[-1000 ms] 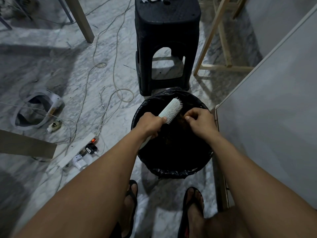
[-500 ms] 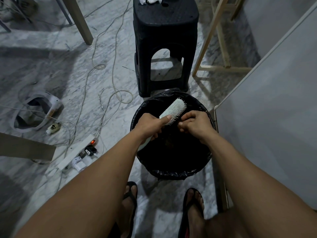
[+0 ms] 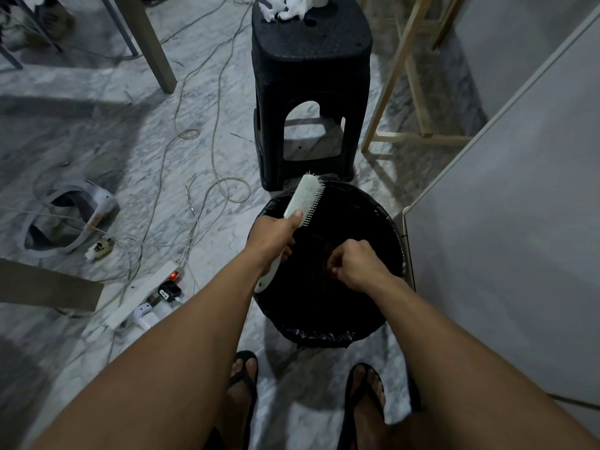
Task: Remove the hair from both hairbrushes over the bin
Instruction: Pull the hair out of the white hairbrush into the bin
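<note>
Marble floor (image 3: 136, 157), grey-veined, underlies the scene and is strewn with loose cables (image 3: 207, 190). Black plastic stool (image 3: 311, 92) stands beyond the bin, crumpled white paper (image 3: 285, 8) on its seat. Round bin (image 3: 328, 332), lined with a black bag, sits directly in front of the person's sandalled feet (image 3: 243, 384). White power strip (image 3: 146, 297) with a lit red switch lies on the floor to the left. White hairbrush (image 3: 306, 198) is held over the bin's left rim, head tilted up and away, bristles facing right. Left hand (image 3: 272, 238) is wrapped around the brush handle. Right hand (image 3: 354, 264), apart from the brush, is over the bin's interior with fingertips pinched together; whether they hold hair cannot be told against the dark liner.
</note>
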The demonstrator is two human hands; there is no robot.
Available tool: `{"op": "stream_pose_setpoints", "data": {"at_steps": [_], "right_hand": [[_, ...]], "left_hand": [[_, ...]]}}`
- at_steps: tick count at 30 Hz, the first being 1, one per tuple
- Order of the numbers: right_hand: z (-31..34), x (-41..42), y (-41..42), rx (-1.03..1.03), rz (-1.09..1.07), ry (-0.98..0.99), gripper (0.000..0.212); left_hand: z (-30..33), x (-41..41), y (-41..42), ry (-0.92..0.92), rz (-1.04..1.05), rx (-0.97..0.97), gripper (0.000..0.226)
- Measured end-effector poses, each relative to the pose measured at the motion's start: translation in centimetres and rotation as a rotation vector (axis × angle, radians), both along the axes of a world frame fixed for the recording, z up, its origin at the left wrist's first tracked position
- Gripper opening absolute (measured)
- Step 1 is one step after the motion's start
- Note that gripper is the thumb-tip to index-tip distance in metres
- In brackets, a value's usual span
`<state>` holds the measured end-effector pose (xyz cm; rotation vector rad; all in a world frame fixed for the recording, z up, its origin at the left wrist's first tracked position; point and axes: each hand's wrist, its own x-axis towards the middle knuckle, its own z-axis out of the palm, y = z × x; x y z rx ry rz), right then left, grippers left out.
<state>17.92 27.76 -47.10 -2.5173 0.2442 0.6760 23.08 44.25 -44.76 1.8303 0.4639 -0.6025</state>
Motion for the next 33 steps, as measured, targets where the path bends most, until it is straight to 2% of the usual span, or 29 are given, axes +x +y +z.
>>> {"op": "stream_pose_setpoints", "data": {"at_steps": [4, 8, 11, 15, 18, 20, 21, 24, 26, 28, 32, 33], "right_hand": [[0.4, 0.9, -0.3, -0.003, -0.105, 0.008, 0.049], [1.5, 2.1, -0.3, 0.179, -0.459, -0.132, 0.044], [1.7, 2.4, -0.1, 0.38, -0.62, -0.155, 0.044], [1.7, 2.8, -0.1, 0.79, -0.723, -0.145, 0.059], [1.4, 2.9, -0.5, 0.84, -0.726, -0.148, 0.058], [1.0, 2.9, -1.0, 0.855, -0.705, -0.129, 0.067], [0.9, 2.8, -1.2, 0.853, -0.668, -0.098, 0.066], [1.0, 2.5, -1.3, 0.784, -0.498, -0.053, 0.015], [0.5, 2.5, -1.7, 0.725, -0.468, -0.098, 0.027], [0.3, 2.6, -1.9, 0.784, -0.519, -0.128, 0.034], [0.5, 3.2, -2.8, 0.977, -0.794, -0.184, 0.037], [0.5, 3.1, -3.1, 0.967, -0.82, -0.205, 0.037]], "left_hand": [[0.0, -0.5, -0.1, 0.067, -0.104, 0.014, 0.038], [0.5, -0.8, -0.4, 0.101, -0.176, 0.009, 0.038], [0.7, -0.8, -0.4, 0.089, -0.235, 0.03, 0.042], [0.8, -0.7, -0.1, 0.096, -0.269, 0.017, 0.042], [0.8, -0.8, 0.0, 0.109, -0.296, 0.005, 0.04], [0.9, -0.8, 0.2, 0.111, -0.3, 0.009, 0.04], [0.9, -0.8, 0.3, 0.107, -0.293, 0.014, 0.04], [0.8, -0.4, 0.5, 0.074, -0.259, 0.048, 0.039], [0.6, -0.3, 0.7, 0.042, -0.238, 0.085, 0.036], [0.1, -0.2, 1.0, 0.016, -0.231, 0.132, 0.033], [-0.8, 0.0, 1.8, -0.036, -0.315, 0.347, 0.03], [-0.8, -0.1, 1.9, -0.041, -0.347, 0.398, 0.03]]}}
